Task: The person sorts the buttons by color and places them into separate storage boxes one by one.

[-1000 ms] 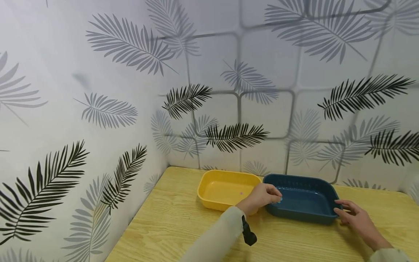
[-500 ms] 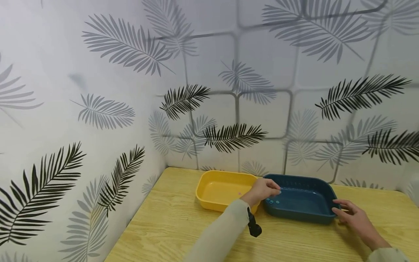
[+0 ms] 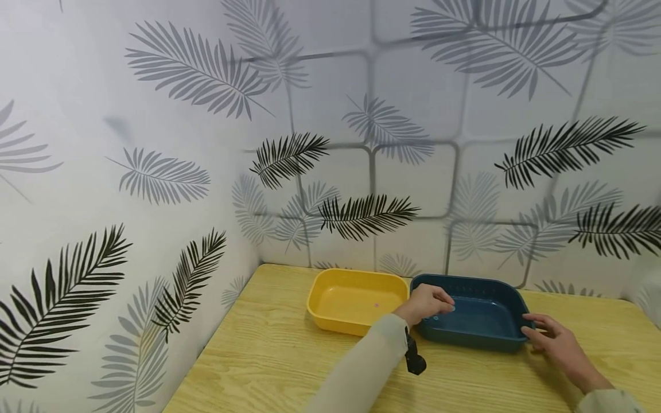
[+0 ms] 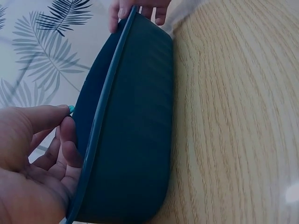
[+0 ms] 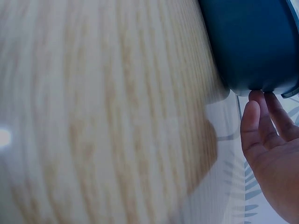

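In the head view my left hand (image 3: pixel 426 304) is over the left part of a dark blue tray (image 3: pixel 496 344). Thumb and forefinger pinch a small turquoise button (image 4: pixel 71 108), whose tip shows in the left wrist view. More small light-blue buttons (image 3: pixel 435 318) lie in the tray below that hand, partly hidden by it. At the tray's right end my right hand (image 3: pixel 560 347) holds the rim, with fingertips against the end wall in the right wrist view. A yellow tray (image 3: pixel 335 327) stands to the left, with a tiny pink piece (image 3: pixel 376 305) inside.
Both trays stand side by side on a light wooden table (image 3: pixel 258 355), close to the back wall (image 3: pixel 413 172) with its leaf pattern. Another wall runs along the table's left side. A black strap (image 3: pixel 412 355) hangs at the left wrist.
My left hand has shifted right, further over the blue tray, with a turquoise button between its fingertips. Buttons below it came into sight, then were partly covered again. The right hand stays at the rim.
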